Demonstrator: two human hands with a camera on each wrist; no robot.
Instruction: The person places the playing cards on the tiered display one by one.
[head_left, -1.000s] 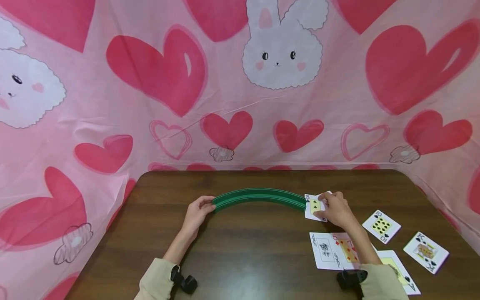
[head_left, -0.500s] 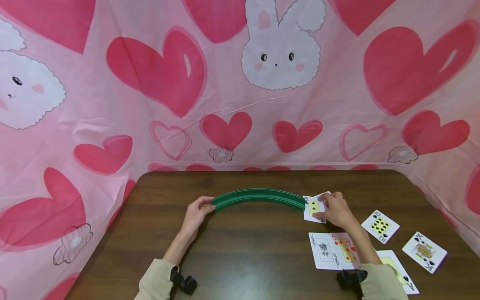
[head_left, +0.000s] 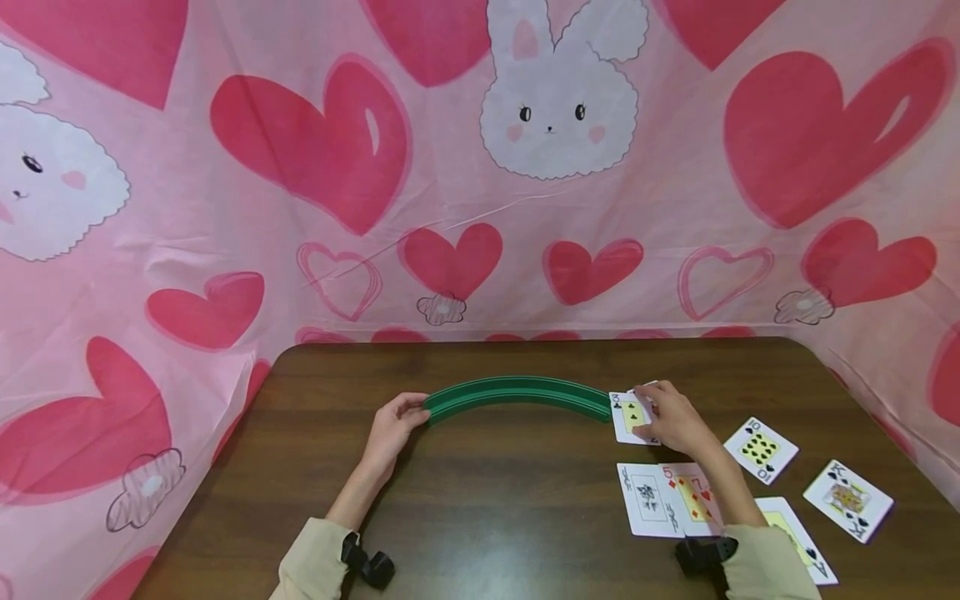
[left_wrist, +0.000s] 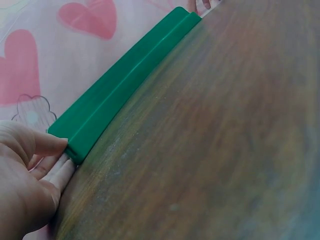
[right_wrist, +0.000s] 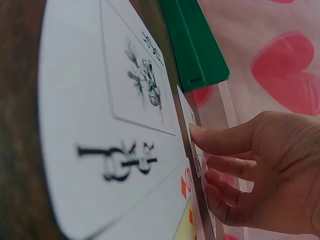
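A green curved playing card holder (head_left: 517,390) with a long groove lies across the back of the table. My left hand (head_left: 393,429) grips its left end between thumb and fingers; the left wrist view shows the pinch at the holder's corner (left_wrist: 75,145). Beside the holder's right end is a clubs playing card (head_left: 628,415), face up. My right hand (head_left: 675,421) holds this card, thumb on its near part and fingers at its far side. Another card's corner peeks out behind it. The right fingers and palm hide the rest of that card.
Nearer me lie a joker (head_left: 647,500) and red cards (head_left: 693,502), partly under my right forearm. Farther right are a ten of spades (head_left: 762,451), a king of spades (head_left: 849,502) and an ace of spades (head_left: 806,546). A pink heart-print cloth (head_left: 450,192) hangs behind the table.
The clubs card and my right hand's thumb have shifted slightly right against the holder's end. My left hand and the holder stay in place. The head view has drifted a little.
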